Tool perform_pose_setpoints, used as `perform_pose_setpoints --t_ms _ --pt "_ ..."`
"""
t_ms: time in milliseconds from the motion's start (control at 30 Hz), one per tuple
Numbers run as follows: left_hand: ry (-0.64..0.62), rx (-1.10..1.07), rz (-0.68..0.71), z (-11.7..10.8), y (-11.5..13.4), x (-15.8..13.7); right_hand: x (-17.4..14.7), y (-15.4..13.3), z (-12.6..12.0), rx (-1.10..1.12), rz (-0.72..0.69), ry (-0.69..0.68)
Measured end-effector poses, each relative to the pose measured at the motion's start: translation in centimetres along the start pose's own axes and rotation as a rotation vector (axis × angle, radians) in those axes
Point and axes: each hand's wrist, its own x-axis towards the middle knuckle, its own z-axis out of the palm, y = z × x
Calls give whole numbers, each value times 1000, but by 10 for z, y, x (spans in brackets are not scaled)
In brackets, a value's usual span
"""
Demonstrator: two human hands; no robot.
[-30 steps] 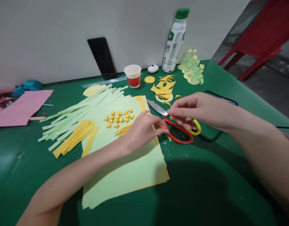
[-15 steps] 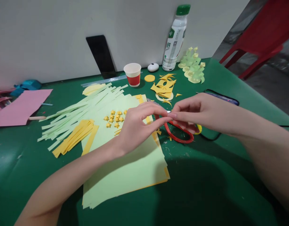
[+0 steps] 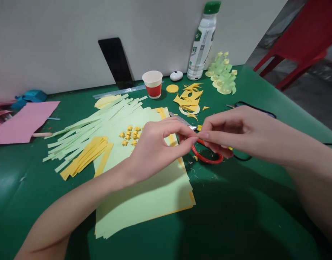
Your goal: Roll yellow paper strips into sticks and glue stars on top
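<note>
The bare left hand [image 3: 158, 148] and the bare right hand [image 3: 240, 131] are bent inward, fingertips meeting over red-and-yellow-handled metal scissors [image 3: 209, 162]; whether anything is pinched cannot be told. Small puffy yellow paper stars [image 3: 134, 134] are laid beside the left hand, on smooth pale-green paper sheets [image 3: 144, 206].

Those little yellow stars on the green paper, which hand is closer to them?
Left. The left hand is just to the right of the yellow stars; the right hand is farther right, by the scissors.
</note>
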Motion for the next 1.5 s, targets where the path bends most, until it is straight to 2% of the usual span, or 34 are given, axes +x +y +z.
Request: perform_pose_setpoints --t_ms 133,333,433,700,900,1167,1500 --pt "-72 -99 -157 -3 4 1 0 0 -1 37 14 -52" --pt "-134 -216 -283 -5 10 3 0 -5 -6 105 37 -163" --pt "-131 -248 -264 -5 12 2 -1 -7 -9 152 56 -210" --pt "-34 -229 -165 -6 10 2 -5 -5 -14 184 50 -185" --pt "-66 -264 -176 -6 13 2 -4 -5 -12 191 61 -171" --pt "-70 -199 -163 -7 12 2 -5 -6 -9 119 38 -104" --pt "-148 -237 -205 -9 12 3 -2 -2 -11 189 37 -203"
